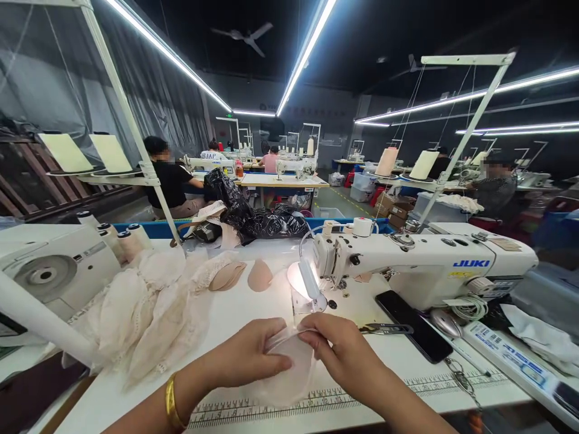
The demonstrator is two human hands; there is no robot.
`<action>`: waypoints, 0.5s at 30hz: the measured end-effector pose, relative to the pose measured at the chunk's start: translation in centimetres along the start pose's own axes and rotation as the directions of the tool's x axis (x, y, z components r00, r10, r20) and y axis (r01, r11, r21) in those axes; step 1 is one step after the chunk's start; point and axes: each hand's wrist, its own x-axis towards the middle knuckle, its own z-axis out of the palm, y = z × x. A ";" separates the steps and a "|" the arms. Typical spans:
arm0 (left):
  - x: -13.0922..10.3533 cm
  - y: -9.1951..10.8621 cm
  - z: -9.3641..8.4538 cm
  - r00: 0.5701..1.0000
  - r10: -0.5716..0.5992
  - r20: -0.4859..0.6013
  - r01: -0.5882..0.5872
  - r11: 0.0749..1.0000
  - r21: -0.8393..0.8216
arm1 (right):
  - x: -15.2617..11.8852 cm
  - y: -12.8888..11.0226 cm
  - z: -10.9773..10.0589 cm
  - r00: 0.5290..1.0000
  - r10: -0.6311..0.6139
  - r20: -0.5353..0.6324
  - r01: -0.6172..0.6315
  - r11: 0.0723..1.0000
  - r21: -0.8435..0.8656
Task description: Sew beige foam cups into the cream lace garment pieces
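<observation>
Between my two hands is a thin, pale piece of sheer fabric (289, 377), its lower part hanging over the printed ruler on the table. My left hand (253, 355) pinches its left edge between thumb and fingers. At the top edge, the thumb and fingertips of my right hand (335, 346) are closed on the cloth. Just beyond my hands stands the needle end of a white JUKI sewing machine (407, 259), lit by a small lamp (311, 283). Thread snips (386, 328) lie right of my right hand, partly beside a black phone (414, 325).
Cream lace pieces (154, 319) are heaped on the left, near tan teardrop-shaped pads (260, 276). Thread cones (136, 235) and another machine (49, 271) stand farther left. Black plastic bags (271, 222) sit behind the table. A long box (520, 361) lies at right; other people work beyond.
</observation>
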 end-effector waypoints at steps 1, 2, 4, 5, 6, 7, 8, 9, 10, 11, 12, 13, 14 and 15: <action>0.3 -0.5 -0.4 0.996 -0.001 -0.092 0.005 0.999 0.047 | 0.3 0.2 0.1 0.998 -0.018 -0.053 0.017 1.000 -0.026; 0.5 -1.0 -0.8 0.977 0.036 -0.209 -0.008 0.991 0.134 | 0.6 0.4 0.2 0.994 -0.039 -0.100 0.034 0.998 -0.049; 0.8 -1.9 -1.8 0.875 0.254 -0.411 -0.068 0.906 0.417 | 1.2 0.9 1.0 0.981 -0.101 -0.168 0.086 0.992 -0.097; 0.9 -2.5 -2.2 0.807 0.396 -0.437 -0.092 0.817 0.570 | 1.4 1.4 1.6 0.973 -0.139 -0.185 0.117 0.985 -0.129; 1.0 -3.1 -2.5 0.752 0.517 -0.410 -0.103 0.706 0.701 | 1.5 2.2 2.3 0.963 -0.188 -0.193 0.156 0.973 -0.173; 1.1 -3.8 -2.6 0.719 0.600 -0.350 -0.107 0.593 0.798 | 1.6 3.3 3.1 0.955 -0.231 -0.186 0.185 0.954 -0.237; 1.3 -4.6 -2.6 0.729 0.626 -0.276 -0.103 0.500 0.860 | 1.6 4.8 3.9 0.949 -0.266 -0.170 0.203 0.927 -0.317; 1.6 -5.5 -2.3 0.778 0.586 -0.226 -0.079 0.449 0.890 | 1.6 6.4 4.7 0.944 -0.299 -0.140 0.218 0.882 -0.417; 2.0 -6.4 -2.0 0.832 0.521 -0.189 -0.071 0.439 0.896 | 1.6 8.3 5.3 0.943 -0.319 -0.089 0.232 0.828 -0.510; 2.5 -7.1 -1.5 0.883 0.450 -0.136 -0.093 0.451 0.888 | 1.6 10.1 5.8 0.936 -0.350 -0.047 0.262 0.777 -0.572; 3.1 -7.6 -1.1 0.921 0.384 -0.065 -0.124 0.449 0.885 | 1.5 11.7 6.0 0.914 -0.406 -0.007 0.317 0.723 -0.614; 3.7 -7.9 -0.6 0.940 0.342 -0.020 -0.138 0.431 0.892 | 1.5 13.0 6.0 0.879 -0.474 0.053 0.399 0.668 -0.628; 4.4 -7.8 -0.2 0.945 0.325 0.022 -0.163 0.413 0.896 | 1.3 13.8 5.7 0.858 -0.503 0.104 0.453 0.646 -0.615; 5.1 -7.4 0.1 0.943 0.327 0.061 -0.194 0.393 0.899 | 1.2 14.3 5.3 0.855 -0.494 0.157 0.484 0.652 -0.583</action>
